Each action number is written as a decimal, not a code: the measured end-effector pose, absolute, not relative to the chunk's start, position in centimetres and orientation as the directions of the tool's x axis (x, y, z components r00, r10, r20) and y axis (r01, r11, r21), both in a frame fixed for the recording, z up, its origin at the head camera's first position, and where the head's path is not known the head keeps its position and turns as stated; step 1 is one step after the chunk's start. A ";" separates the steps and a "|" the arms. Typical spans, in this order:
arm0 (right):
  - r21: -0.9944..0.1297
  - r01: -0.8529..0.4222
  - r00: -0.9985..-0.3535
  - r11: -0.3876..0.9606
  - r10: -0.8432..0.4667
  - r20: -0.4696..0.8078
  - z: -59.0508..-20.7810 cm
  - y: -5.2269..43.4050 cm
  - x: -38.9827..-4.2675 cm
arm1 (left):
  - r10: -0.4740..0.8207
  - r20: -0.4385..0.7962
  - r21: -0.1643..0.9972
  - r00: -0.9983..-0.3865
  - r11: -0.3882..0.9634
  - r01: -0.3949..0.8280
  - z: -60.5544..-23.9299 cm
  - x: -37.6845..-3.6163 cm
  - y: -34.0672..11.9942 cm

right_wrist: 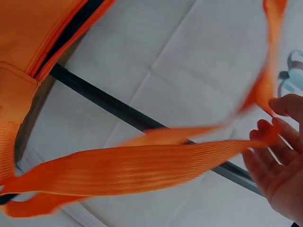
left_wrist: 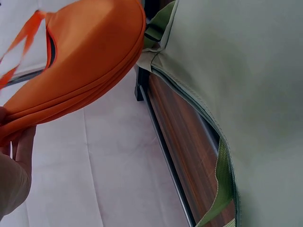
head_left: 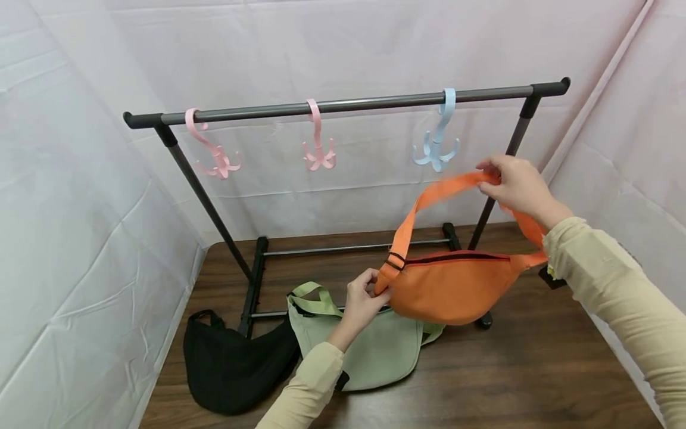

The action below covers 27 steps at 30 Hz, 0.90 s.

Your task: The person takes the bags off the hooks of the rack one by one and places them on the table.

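Both arms wear long sleeves of a pale yellowish-beige fabric, plain and without pattern, reaching down to the wrists. The left sleeve (head_left: 305, 387) shows a dark band or strap near the forearm, at its lower edge. The right sleeve (head_left: 616, 286) lies in soft folds with a stitched cuff. The left hand (head_left: 360, 304) and right hand (head_left: 517, 185) are bare, without rings or gloves

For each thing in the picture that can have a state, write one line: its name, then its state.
Orange bag: zipped, held up off the table.
Orange strap: pinched by the right hand.
Left hand: gripping the orange bag's end.
Green bag: lying on the table.
Black bag: lying on the table.
Blue hook: hanging, empty.
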State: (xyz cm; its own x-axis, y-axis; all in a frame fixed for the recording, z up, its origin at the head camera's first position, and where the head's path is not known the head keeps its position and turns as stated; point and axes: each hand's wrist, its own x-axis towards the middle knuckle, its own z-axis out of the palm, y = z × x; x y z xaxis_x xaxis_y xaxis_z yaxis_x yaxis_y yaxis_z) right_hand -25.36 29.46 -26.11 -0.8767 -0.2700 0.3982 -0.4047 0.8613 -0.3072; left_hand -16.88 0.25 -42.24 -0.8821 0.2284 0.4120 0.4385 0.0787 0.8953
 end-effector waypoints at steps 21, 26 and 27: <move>-0.647 -0.256 -0.951 0.718 -0.068 0.302 -31.2 34.6 -21.1 | 0.109 0.403 0.911 -0.908 0.048 0.410 -41.7 -17.8 -3.0; -0.728 -0.220 -0.958 0.649 -0.002 0.287 -34.3 36.3 -20.6 | 0.091 0.472 0.870 -0.877 0.109 0.480 -40.1 -18.2 -4.2; -0.737 -0.220 -0.956 0.639 0.008 0.292 -35.0 36.4 -20.5 | 0.093 0.480 0.865 -0.872 0.114 0.489 -39.8 -18.2 -4.3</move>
